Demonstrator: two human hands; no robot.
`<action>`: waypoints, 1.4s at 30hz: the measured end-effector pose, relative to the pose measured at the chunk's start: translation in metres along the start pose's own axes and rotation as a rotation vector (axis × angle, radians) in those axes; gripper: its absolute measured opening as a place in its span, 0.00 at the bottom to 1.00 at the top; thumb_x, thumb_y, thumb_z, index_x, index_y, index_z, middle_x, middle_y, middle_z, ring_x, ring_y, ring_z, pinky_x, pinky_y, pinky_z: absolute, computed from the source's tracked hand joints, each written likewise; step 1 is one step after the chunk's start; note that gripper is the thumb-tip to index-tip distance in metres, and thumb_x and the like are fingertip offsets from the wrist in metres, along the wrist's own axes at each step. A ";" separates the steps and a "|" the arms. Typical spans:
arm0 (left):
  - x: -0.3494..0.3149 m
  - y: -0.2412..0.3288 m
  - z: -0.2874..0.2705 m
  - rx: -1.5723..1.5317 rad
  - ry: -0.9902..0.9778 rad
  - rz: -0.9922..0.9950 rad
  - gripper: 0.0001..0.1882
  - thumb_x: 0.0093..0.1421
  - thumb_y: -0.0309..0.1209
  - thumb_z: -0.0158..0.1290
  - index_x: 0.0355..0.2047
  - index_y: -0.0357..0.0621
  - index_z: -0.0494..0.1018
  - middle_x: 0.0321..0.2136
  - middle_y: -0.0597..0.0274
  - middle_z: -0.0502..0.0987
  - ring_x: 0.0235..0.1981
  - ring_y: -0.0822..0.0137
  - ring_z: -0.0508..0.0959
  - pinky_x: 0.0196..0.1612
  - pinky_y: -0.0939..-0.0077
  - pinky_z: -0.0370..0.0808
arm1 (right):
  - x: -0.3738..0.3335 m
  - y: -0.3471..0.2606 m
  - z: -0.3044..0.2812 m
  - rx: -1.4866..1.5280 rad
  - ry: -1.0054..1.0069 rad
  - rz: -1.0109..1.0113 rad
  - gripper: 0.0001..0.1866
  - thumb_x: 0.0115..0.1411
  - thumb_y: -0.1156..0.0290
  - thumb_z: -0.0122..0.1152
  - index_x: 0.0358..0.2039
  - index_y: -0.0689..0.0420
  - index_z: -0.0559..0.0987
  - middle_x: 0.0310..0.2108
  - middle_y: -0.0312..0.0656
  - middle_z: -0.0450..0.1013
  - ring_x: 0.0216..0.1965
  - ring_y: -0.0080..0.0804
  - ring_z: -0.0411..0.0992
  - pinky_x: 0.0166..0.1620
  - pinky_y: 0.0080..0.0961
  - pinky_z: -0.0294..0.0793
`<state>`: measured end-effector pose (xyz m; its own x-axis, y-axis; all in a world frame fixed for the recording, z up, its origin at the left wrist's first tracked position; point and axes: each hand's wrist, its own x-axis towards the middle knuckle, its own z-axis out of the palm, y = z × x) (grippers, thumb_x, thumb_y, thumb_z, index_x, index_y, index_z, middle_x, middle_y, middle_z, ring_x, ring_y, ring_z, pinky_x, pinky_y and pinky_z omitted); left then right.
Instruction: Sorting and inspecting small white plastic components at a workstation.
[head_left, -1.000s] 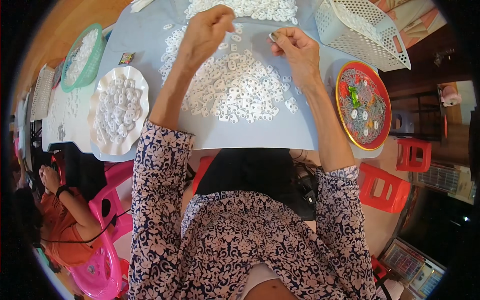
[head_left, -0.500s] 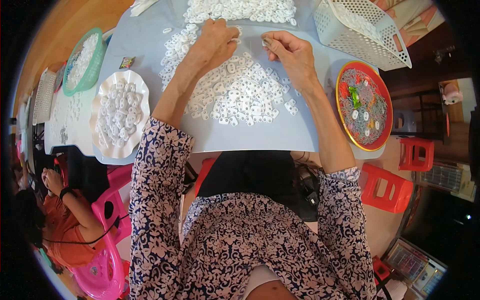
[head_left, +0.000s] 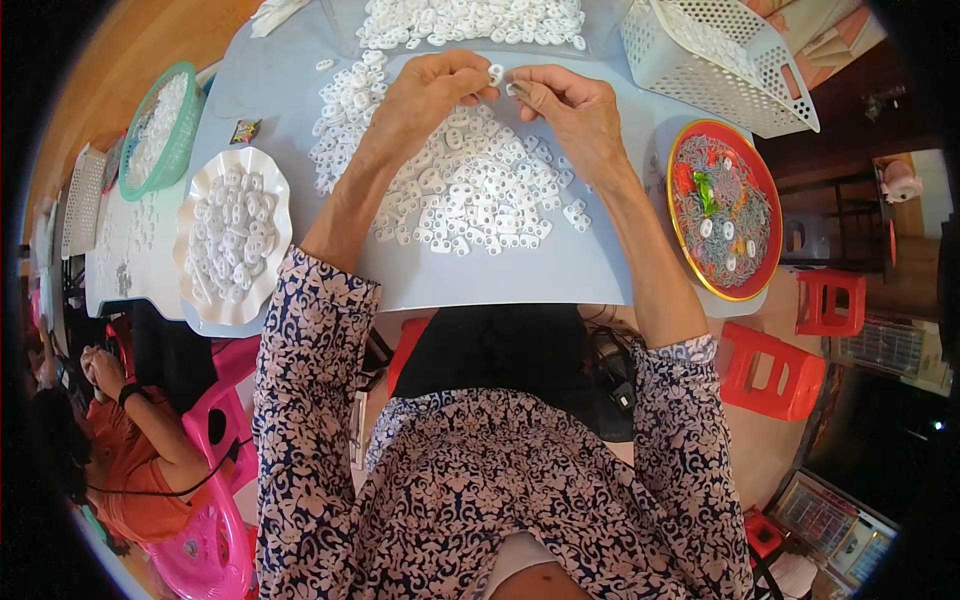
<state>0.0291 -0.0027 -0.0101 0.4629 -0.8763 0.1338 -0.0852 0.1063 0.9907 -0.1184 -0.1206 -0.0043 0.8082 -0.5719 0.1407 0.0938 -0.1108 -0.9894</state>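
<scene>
Above the far part of the pile, my left hand (head_left: pixel 425 102) pinches a small white oval plastic piece with holes (head_left: pixel 496 74) between thumb and fingertips. Close to its right, my right hand (head_left: pixel 580 115) is closed in a pinch too. A tiny whitish bit (head_left: pixel 512 89) shows at its fingertips, too small to name. The two sets of fingertips are a narrow gap apart. Beneath and in front of both hands spreads a loose pile of similar white pieces (head_left: pixel 490 200) on the pale blue-grey table (head_left: pixel 470 280).
A scalloped white dish (head_left: pixel 187 275) of white pieces stands at left, behind it a green basket (head_left: pixel 190 150). A red gold-rimmed tray (head_left: pixel 765 265) with small grey parts sits at right, near a white perforated basket (head_left: pixel 720 80). Another person (head_left: pixel 150 450) sits at far left.
My left hand has come up from the pile and moved right toward my right hand, now with a white oval piece showing in its fingers. My right hand has shifted slightly left and nearer.
</scene>
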 end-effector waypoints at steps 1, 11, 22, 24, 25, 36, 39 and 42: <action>0.000 0.002 0.000 -0.001 0.000 -0.001 0.13 0.60 0.32 0.49 0.37 0.34 0.75 0.28 0.61 0.78 0.29 0.76 0.73 0.38 0.81 0.70 | 0.000 0.000 0.000 -0.001 -0.015 -0.037 0.08 0.59 0.74 0.57 0.37 0.63 0.79 0.26 0.32 0.73 0.26 0.15 0.67 0.31 0.12 0.69; -0.001 0.008 -0.001 0.003 -0.049 -0.094 0.15 0.59 0.33 0.49 0.39 0.33 0.74 0.27 0.59 0.77 0.31 0.73 0.73 0.40 0.80 0.70 | 0.001 0.000 -0.002 -0.028 -0.114 -0.121 0.12 0.58 0.77 0.57 0.44 0.63 0.74 0.30 0.35 0.74 0.28 0.18 0.69 0.33 0.13 0.71; 0.000 0.017 -0.006 0.372 -0.232 0.025 0.13 0.60 0.33 0.45 0.33 0.34 0.74 0.25 0.61 0.76 0.31 0.73 0.74 0.36 0.79 0.70 | 0.000 0.002 0.001 -0.096 -0.135 -0.172 0.14 0.55 0.81 0.56 0.43 0.62 0.75 0.26 0.33 0.73 0.25 0.16 0.69 0.31 0.13 0.70; 0.000 0.016 -0.001 0.291 -0.142 0.090 0.13 0.61 0.33 0.43 0.32 0.36 0.74 0.25 0.63 0.76 0.28 0.74 0.72 0.33 0.79 0.69 | 0.001 0.003 0.001 -0.092 -0.095 -0.168 0.13 0.56 0.80 0.56 0.43 0.62 0.76 0.26 0.33 0.73 0.26 0.16 0.69 0.31 0.13 0.70; 0.000 0.015 0.000 0.292 -0.140 0.090 0.13 0.61 0.33 0.43 0.32 0.36 0.74 0.25 0.63 0.76 0.28 0.74 0.72 0.33 0.79 0.69 | 0.002 0.004 0.002 -0.061 -0.060 -0.169 0.13 0.56 0.80 0.56 0.44 0.62 0.76 0.26 0.33 0.73 0.26 0.16 0.69 0.32 0.13 0.70; -0.006 0.013 0.014 0.324 -0.057 0.143 0.13 0.64 0.35 0.40 0.26 0.40 0.67 0.18 0.67 0.68 0.21 0.75 0.66 0.25 0.79 0.65 | 0.000 0.000 0.008 -0.064 0.012 -0.185 0.13 0.57 0.79 0.56 0.44 0.62 0.75 0.29 0.37 0.74 0.28 0.19 0.72 0.34 0.15 0.73; -0.006 0.016 0.012 0.419 -0.073 0.192 0.13 0.64 0.34 0.40 0.26 0.40 0.66 0.18 0.66 0.67 0.21 0.75 0.65 0.25 0.78 0.65 | -0.001 0.002 0.009 -0.067 0.045 -0.212 0.12 0.57 0.79 0.55 0.43 0.62 0.74 0.29 0.38 0.74 0.28 0.20 0.73 0.34 0.15 0.74; -0.006 0.016 0.010 0.477 -0.101 0.216 0.13 0.64 0.34 0.39 0.26 0.40 0.66 0.17 0.66 0.67 0.21 0.74 0.66 0.25 0.78 0.64 | -0.001 0.002 0.008 -0.051 0.022 -0.207 0.11 0.57 0.80 0.55 0.43 0.63 0.74 0.29 0.39 0.75 0.28 0.20 0.74 0.34 0.15 0.74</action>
<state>0.0165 -0.0006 0.0048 0.3057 -0.9014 0.3067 -0.5720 0.0837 0.8160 -0.1143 -0.1135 -0.0066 0.7618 -0.5501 0.3422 0.2268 -0.2684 -0.9362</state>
